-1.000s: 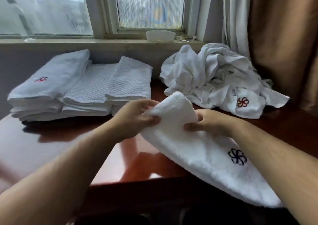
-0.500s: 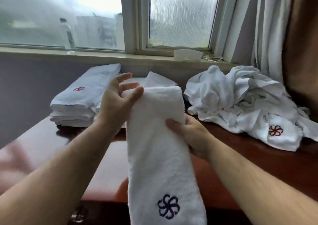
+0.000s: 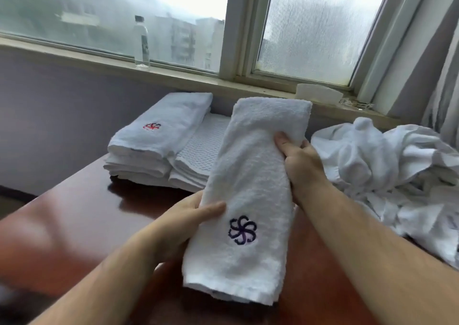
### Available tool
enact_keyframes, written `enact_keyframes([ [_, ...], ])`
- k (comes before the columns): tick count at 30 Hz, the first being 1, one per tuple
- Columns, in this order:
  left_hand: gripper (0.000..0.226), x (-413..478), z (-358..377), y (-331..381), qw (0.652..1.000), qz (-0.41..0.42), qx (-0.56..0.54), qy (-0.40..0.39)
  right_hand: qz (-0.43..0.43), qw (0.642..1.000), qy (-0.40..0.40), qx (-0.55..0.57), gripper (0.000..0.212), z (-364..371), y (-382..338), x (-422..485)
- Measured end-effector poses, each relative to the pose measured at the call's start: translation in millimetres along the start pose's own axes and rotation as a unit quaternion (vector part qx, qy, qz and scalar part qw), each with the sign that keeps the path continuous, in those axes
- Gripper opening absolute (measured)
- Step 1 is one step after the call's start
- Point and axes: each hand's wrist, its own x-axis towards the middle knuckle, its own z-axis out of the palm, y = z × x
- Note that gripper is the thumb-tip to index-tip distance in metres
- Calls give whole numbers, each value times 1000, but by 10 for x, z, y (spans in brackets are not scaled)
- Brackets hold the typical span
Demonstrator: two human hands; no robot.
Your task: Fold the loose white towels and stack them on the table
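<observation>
A folded white towel (image 3: pixel 250 175) with a dark blue flower emblem hangs upright in front of me, above the brown table (image 3: pixel 82 215). My left hand (image 3: pixel 183 222) grips its lower left edge, thumb across the front. My right hand (image 3: pixel 300 163) holds its right side higher up, thumb on the front and fingers behind. Two stacks of folded white towels (image 3: pixel 164 138) lie at the table's far side, the left one topped by a red emblem. A heap of loose white towels (image 3: pixel 387 173) lies to the right.
A clear plastic bottle (image 3: pixel 142 42) stands on the window sill (image 3: pixel 173 75). A small white container (image 3: pixel 319 93) sits on the sill further right. Curtains (image 3: pixel 444 51) hang at the far right. A purple wall runs below the sill.
The towel has gone from lying slanted over the table to hanging upright and narrow. My left hand has slid from its top corner down to the lower left edge. The camera has tilted up.
</observation>
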Motion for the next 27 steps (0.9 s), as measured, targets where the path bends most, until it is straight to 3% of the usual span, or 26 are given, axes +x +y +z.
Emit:
enact_keyframes([
  [4, 19, 109, -182, 144, 999, 28, -5, 31, 26, 999, -3, 27, 29, 242, 52, 252],
  [9, 29, 348, -311, 502, 995, 62, 21, 81, 26, 999, -11, 40, 25, 522, -23, 711],
  [12, 13, 605, -368, 815, 989, 84, 23, 122, 16, 999, -6, 40, 25, 703, -94, 1112],
  [14, 16, 774, -404, 989, 981, 85, 54, 163, 13, 999, 16, 26, 28, 795, -131, 1414],
  [16, 26, 981, -499, 1073, 952, 54, 170, 248, 36, 998, 42, -19, 32, 898, -68, 1766],
  [18, 38, 1107, -572, 1034, 897, 3, 310, 314, 104, 990, 45, -85, 38, 923, 160, 2028],
  [20, 49, 1146, -566, 935, 849, -24, 412, 329, 168, 975, 25, -146, 39, 878, 458, 2132],
  [22, 55, 1166, -562, 847, 819, -15, 465, 336, 180, 961, 24, -210, 41, 811, 666, 2219],
  [27, 47, 1155, -585, 879, 831, 82, 418, 358, 79, 968, 8, -238, 12, 850, 656, 2411],
])
